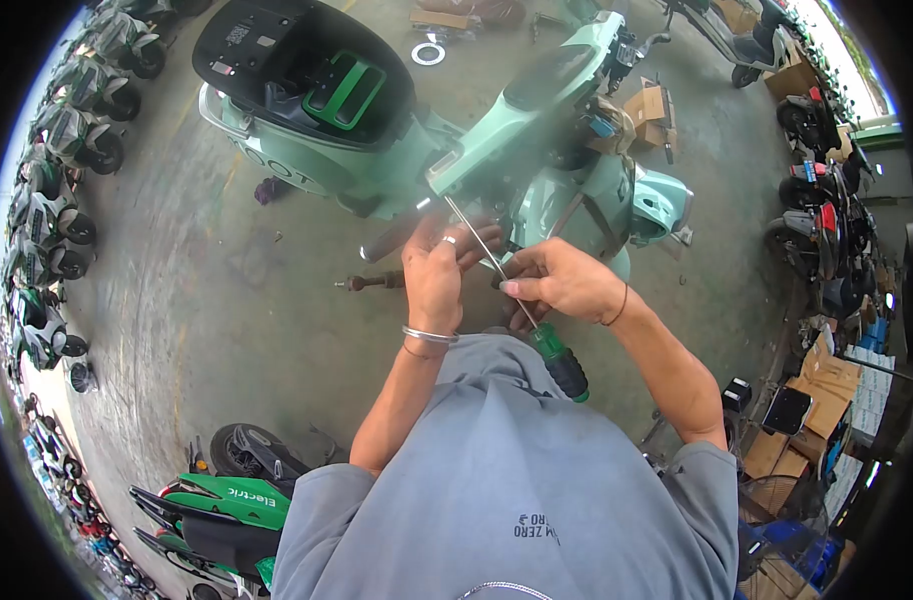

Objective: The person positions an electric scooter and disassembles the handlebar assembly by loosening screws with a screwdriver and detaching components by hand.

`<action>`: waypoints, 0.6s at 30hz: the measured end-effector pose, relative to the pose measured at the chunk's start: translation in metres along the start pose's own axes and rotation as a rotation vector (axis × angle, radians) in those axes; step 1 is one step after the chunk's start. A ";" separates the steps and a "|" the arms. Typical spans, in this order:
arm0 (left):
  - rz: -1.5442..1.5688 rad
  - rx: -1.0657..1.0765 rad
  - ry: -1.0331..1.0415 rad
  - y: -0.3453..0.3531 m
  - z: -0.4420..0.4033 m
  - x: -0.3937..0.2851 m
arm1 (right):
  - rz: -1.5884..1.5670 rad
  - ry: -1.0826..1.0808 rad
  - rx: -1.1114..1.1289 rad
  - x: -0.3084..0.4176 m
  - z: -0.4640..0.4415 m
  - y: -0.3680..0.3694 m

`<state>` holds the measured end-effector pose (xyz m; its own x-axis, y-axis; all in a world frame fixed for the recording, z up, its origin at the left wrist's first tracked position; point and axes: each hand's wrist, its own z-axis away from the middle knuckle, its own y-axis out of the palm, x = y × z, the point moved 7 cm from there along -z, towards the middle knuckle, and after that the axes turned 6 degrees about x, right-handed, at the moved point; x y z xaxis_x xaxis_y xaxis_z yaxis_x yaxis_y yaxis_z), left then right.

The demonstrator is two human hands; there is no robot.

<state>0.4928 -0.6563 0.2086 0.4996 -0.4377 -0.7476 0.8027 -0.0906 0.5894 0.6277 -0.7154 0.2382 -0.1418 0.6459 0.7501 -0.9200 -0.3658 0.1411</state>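
A long screwdriver [560, 362] with a green and black handle lies slantwise before my chest, its thin shaft pointing up and left. My right hand [557, 285] pinches the shaft between thumb and fingers, above the handle. Just left of the shaft is my left hand [440, 270], fingers bent toward the scooter and partly overlapping the shaft; what its fingertips hold, if anything, is hidden. Beyond both hands stands a mint-green scooter [377, 170] with its seat lid raised over a black storage bin with a green insert.
Scooter front parts [577, 205] are at the upper right. A dark metal part [377, 282] lies on the floor left of my hands. A green scooter [227, 510] is at lower left. Cardboard boxes [822, 395] pile up at right, and rows of scooters line both sides.
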 end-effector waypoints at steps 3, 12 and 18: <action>-0.007 -0.091 0.056 0.002 0.003 0.005 | 0.005 0.003 -0.023 0.006 0.004 -0.004; -0.173 -0.104 0.174 0.013 -0.004 0.006 | -0.114 -0.189 0.124 0.001 -0.005 -0.007; -0.304 -0.117 0.104 0.013 0.001 0.002 | -0.093 -0.256 0.168 -0.005 -0.013 -0.011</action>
<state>0.5042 -0.6596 0.2150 0.2571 -0.3124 -0.9145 0.9490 -0.0970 0.2999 0.6343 -0.7061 0.2242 0.0562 0.4997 0.8644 -0.8486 -0.4323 0.3051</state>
